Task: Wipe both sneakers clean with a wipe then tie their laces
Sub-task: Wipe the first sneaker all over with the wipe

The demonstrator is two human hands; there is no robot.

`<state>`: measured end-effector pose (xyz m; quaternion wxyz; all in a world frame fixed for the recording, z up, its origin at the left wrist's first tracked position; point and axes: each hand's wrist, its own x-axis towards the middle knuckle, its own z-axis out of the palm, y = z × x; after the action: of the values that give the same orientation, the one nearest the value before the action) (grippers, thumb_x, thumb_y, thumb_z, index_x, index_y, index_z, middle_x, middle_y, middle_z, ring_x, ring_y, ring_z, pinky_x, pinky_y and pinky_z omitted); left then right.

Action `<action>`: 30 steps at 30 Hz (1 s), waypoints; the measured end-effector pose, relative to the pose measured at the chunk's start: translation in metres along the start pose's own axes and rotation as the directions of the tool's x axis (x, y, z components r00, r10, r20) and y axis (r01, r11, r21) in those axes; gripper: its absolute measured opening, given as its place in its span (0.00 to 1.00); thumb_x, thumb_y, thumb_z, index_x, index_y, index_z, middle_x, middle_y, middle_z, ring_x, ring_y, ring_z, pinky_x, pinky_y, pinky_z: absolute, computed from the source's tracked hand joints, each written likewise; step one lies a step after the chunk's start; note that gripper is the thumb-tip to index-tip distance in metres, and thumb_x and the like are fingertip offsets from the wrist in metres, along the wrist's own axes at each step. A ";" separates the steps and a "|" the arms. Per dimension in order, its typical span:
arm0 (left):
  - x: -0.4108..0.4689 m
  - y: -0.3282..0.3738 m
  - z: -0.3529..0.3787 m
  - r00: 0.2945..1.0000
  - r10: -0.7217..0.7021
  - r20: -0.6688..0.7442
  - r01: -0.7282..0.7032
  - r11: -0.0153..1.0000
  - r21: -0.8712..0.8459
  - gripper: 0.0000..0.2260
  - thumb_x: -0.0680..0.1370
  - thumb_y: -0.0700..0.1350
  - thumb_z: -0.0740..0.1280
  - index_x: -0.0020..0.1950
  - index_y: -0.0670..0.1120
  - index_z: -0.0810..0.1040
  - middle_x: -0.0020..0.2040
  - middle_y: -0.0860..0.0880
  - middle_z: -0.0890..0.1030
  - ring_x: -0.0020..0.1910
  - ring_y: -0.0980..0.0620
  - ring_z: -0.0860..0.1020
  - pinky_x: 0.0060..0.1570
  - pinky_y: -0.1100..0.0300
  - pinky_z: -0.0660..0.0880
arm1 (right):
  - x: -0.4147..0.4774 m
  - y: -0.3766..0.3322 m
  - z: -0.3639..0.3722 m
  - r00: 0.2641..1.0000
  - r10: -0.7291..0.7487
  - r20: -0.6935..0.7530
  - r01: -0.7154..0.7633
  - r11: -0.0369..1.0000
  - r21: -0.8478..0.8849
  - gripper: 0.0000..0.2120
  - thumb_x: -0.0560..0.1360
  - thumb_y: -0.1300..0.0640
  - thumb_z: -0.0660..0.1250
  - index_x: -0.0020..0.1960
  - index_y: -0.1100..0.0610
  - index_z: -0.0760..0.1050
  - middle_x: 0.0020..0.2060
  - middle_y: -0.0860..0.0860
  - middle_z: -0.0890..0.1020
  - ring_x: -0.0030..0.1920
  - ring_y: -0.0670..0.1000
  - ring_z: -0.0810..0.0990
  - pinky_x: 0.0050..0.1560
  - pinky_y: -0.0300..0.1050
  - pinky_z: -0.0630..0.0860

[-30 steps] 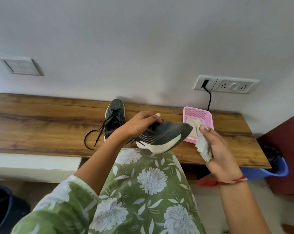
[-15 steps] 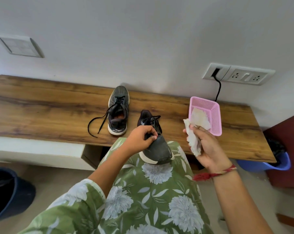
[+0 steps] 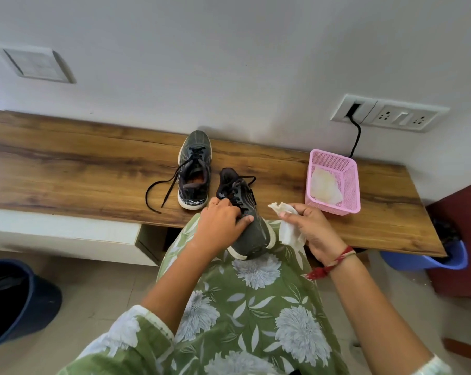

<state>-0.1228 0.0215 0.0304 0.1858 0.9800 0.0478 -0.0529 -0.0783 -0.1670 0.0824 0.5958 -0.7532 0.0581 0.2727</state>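
Note:
My left hand [image 3: 223, 223] grips a dark grey sneaker [image 3: 252, 234] over its laced middle, toe pointing toward me and resting on my lap, heel up over the bench edge. Just right of the toe, my right hand [image 3: 314, 228] pinches a crumpled white wipe [image 3: 288, 230], which does not touch the shoe. The second sneaker [image 3: 195, 171] stands upright on the wooden bench [image 3: 80, 174], toe toward the wall, its black laces [image 3: 161, 190] untied and trailing left.
A pink mesh basket [image 3: 350, 185] holding another wipe sits on the bench to the right. Behind it a black cable runs from a wall socket [image 3: 388, 116]. A blue bin [image 3: 445, 255] stands at the bench's right end, a dark bucket [image 3: 15, 299] at lower left.
The held sneaker turned from sideways in the air to toe-down on my lap. My right hand with the wipe came lower and closer to the toe.

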 end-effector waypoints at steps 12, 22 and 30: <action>-0.007 0.000 0.030 0.919 -0.393 -0.020 0.196 0.502 -0.842 0.18 0.72 0.51 0.73 0.29 0.49 0.68 0.41 0.49 0.69 0.50 0.42 0.72 0.51 0.51 0.70 | 0.000 -0.006 0.004 0.973 0.065 0.224 -0.139 0.933 0.332 0.05 0.73 0.59 0.66 0.48 0.58 0.78 0.34 0.52 0.81 0.32 0.47 0.79 0.26 0.39 0.74; 0.006 -0.003 0.034 0.934 -0.357 0.030 0.159 0.337 -0.928 0.10 0.74 0.43 0.72 0.36 0.47 0.74 0.45 0.47 0.69 0.46 0.51 0.71 0.47 0.63 0.70 | 0.000 -0.004 0.004 0.966 0.063 0.252 -0.150 0.928 0.341 0.11 0.73 0.61 0.66 0.55 0.61 0.76 0.41 0.55 0.82 0.39 0.50 0.79 0.34 0.43 0.79; 0.007 -0.012 0.045 0.916 -0.377 0.138 0.195 0.116 -0.974 0.12 0.78 0.47 0.66 0.35 0.49 0.79 0.48 0.44 0.73 0.51 0.45 0.74 0.59 0.48 0.72 | 0.026 -0.012 0.035 0.938 -0.345 0.017 0.299 0.784 -0.544 0.07 0.74 0.57 0.68 0.51 0.55 0.80 0.45 0.48 0.80 0.40 0.45 0.75 0.37 0.34 0.68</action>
<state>-0.1211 0.0165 -0.0161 0.7483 0.6051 0.2707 0.0255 -0.0633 -0.1255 0.0752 0.3948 -0.8992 -0.1255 0.1407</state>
